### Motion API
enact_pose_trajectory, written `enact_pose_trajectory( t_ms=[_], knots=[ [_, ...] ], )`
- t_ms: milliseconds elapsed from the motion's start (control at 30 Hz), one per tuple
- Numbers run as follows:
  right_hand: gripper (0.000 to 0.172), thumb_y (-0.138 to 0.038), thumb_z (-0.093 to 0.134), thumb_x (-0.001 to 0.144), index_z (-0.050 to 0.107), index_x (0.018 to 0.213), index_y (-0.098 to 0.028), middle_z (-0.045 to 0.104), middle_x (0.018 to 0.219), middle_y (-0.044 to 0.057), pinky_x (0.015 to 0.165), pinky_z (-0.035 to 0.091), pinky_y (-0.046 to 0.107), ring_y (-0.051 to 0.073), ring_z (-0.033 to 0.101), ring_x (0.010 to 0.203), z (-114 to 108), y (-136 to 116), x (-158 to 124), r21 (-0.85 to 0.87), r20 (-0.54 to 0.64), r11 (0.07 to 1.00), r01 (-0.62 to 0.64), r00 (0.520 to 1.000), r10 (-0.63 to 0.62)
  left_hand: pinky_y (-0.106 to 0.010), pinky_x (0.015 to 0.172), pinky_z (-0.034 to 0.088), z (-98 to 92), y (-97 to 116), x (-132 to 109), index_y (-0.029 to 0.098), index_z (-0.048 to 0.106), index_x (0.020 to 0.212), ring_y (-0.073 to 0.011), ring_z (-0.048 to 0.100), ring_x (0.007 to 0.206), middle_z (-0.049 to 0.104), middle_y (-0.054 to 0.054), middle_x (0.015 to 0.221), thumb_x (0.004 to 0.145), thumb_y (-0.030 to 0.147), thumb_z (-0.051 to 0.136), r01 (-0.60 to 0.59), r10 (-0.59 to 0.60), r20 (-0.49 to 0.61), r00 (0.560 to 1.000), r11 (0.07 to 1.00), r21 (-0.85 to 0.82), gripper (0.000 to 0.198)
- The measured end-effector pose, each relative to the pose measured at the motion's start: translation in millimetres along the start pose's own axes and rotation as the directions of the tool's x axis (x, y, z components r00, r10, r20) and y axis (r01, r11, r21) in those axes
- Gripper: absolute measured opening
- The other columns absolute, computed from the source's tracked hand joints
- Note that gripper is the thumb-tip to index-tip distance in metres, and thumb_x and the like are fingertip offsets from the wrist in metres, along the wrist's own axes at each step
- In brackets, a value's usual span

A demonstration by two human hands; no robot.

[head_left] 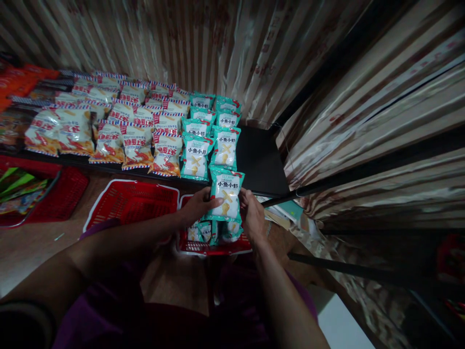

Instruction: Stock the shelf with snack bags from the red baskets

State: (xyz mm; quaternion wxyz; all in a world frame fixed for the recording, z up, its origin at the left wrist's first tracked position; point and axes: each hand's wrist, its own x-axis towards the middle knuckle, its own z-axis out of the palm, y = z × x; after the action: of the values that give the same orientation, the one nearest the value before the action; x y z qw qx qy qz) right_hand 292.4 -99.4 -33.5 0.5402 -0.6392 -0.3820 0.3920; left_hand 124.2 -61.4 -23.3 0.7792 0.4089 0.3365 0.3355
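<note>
A teal-and-white snack bag (226, 186) is held upright between my two hands, in front of the shelf edge. My left hand (199, 206) grips its lower left side, thumb across the front. At its right side, my right hand (253, 213) has its fingers curled against the edge, with the fingertips partly hidden. Right below is a red basket (225, 249) with more teal snack bags (206, 231) inside. Matching teal bags (196, 155) stand in two columns on the black shelf (259, 160), just beyond the held one.
White-and-orange snack bags (138, 140) fill the shelf to the left. On the floor stand a second red basket (134, 201) and another basket (72, 191) with green packets. A dark metal post (327, 179) and striped curtain (363, 121) are on the right.
</note>
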Motion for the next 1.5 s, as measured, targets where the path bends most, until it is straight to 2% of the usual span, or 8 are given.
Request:
enact_pose_trajectory(
  t_ms=[133, 300, 667, 867, 1100, 1233, 1367, 1500],
  knots=[
    [0.049, -0.056, 0.057, 0.077, 0.065, 0.11, -0.021, 0.07, 0.103, 0.005, 0.084, 0.047, 0.035, 0.023, 0.06, 0.099, -1, -4, -4, -0.121, 0.086, 0.992, 0.038, 0.996, -0.028, -0.036, 0.077, 0.05, 1.0, 5, 6, 0.011, 0.06, 0.103, -0.024, 0.066, 0.086, 0.07, -0.01, 0.096, 0.062, 0.045, 0.077, -0.046, 0.046, -0.052, 0.998, 0.999, -0.01, 0.055],
    [0.049, -0.049, 0.064, 0.074, 0.061, 0.113, -0.02, 0.072, 0.097, 0.005, 0.079, 0.051, 0.035, 0.023, 0.065, 0.092, 3, -2, -6, 0.005, 0.125, 1.0, 0.01, 0.992, -0.011, -0.038, 0.078, 0.051, 3.3, 6, 8, 0.011, 0.059, 0.108, -0.0254, 0.066, 0.085, 0.07, -0.011, 0.097, 0.063, 0.043, 0.077, -0.053, 0.05, -0.041, 0.998, 0.996, -0.066, 0.058],
    [0.052, -0.047, 0.072, 0.067, 0.062, 0.111, -0.021, 0.072, 0.099, 0.006, 0.074, 0.055, 0.037, 0.024, 0.067, 0.086, 5, 1, -7, 0.131, 0.07, 0.99, -0.05, 0.997, 0.041, -0.041, 0.082, 0.051, 6.0, 5, 7, 0.011, 0.054, 0.117, -0.0271, 0.066, 0.09, 0.07, -0.013, 0.101, 0.066, 0.04, 0.076, -0.065, 0.066, 0.004, 0.998, 0.989, -0.131, 0.062],
    [0.054, -0.046, 0.07, 0.069, 0.061, 0.114, -0.02, 0.07, 0.105, 0.006, 0.076, 0.055, 0.036, 0.023, 0.066, 0.09, 6, 3, -4, 0.071, 0.005, 0.997, -0.022, 1.0, 0.021, -0.041, 0.087, 0.049, 10.4, 10, 10, 0.015, 0.043, 0.129, -0.028, 0.063, 0.101, 0.068, -0.012, 0.108, 0.068, 0.04, 0.074, -0.103, 0.1, -0.059, 0.993, 0.994, -0.047, 0.073],
    [0.062, -0.048, 0.068, 0.068, 0.058, 0.12, -0.016, 0.068, 0.111, 0.011, 0.082, 0.053, 0.038, 0.024, 0.065, 0.095, 3, -4, 5, 0.013, -0.141, 0.999, 0.033, 0.99, -0.031, -0.044, 0.098, 0.043, 11.4, -3, 28, 0.014, 0.035, 0.135, -0.0285, 0.052, 0.117, 0.047, -0.02, 0.133, 0.069, 0.03, 0.073, -0.2, 0.218, -0.132, 0.967, 0.97, 0.139, 0.078],
    [0.062, -0.048, 0.067, 0.07, 0.056, 0.122, -0.016, 0.064, 0.119, 0.012, 0.086, 0.052, 0.039, 0.025, 0.063, 0.102, 4, -9, 17, 0.017, -0.173, 0.997, 0.081, 0.982, -0.076, -0.043, 0.1, 0.042, 17.9, -6, 36, 0.017, 0.036, 0.136, -0.0246, 0.052, 0.117, 0.048, -0.016, 0.134, 0.078, 0.024, 0.061, -0.272, 0.327, -0.177, 0.928, 0.921, 0.279, 0.064],
    [0.06, -0.047, 0.065, 0.072, 0.057, 0.122, -0.015, 0.064, 0.12, 0.012, 0.092, 0.049, 0.041, 0.025, 0.062, 0.105, 13, -18, 33, -0.019, -0.194, 0.984, 0.178, 0.965, -0.178, -0.044, 0.109, 0.032, 24.8, -1, 40, 0.017, 0.039, 0.135, -0.0236, 0.044, 0.126, 0.048, -0.013, 0.136, 0.081, 0.019, 0.053, -0.397, 0.532, -0.157, 0.832, 0.769, 0.501, 0.056],
    [0.057, -0.046, 0.065, 0.072, 0.058, 0.121, -0.016, 0.064, 0.119, 0.011, 0.095, 0.047, 0.042, 0.025, 0.061, 0.107, 24, -26, 47, -0.029, -0.194, 0.971, 0.237, 0.952, -0.238, -0.044, 0.113, 0.027, 24.3, 2, 42, 0.016, 0.035, 0.138, -0.0238, 0.037, 0.132, 0.043, -0.013, 0.141, 0.081, 0.015, 0.047, -0.441, 0.639, -0.118, 0.76, 0.64, 0.629, 0.059]
  ],
)
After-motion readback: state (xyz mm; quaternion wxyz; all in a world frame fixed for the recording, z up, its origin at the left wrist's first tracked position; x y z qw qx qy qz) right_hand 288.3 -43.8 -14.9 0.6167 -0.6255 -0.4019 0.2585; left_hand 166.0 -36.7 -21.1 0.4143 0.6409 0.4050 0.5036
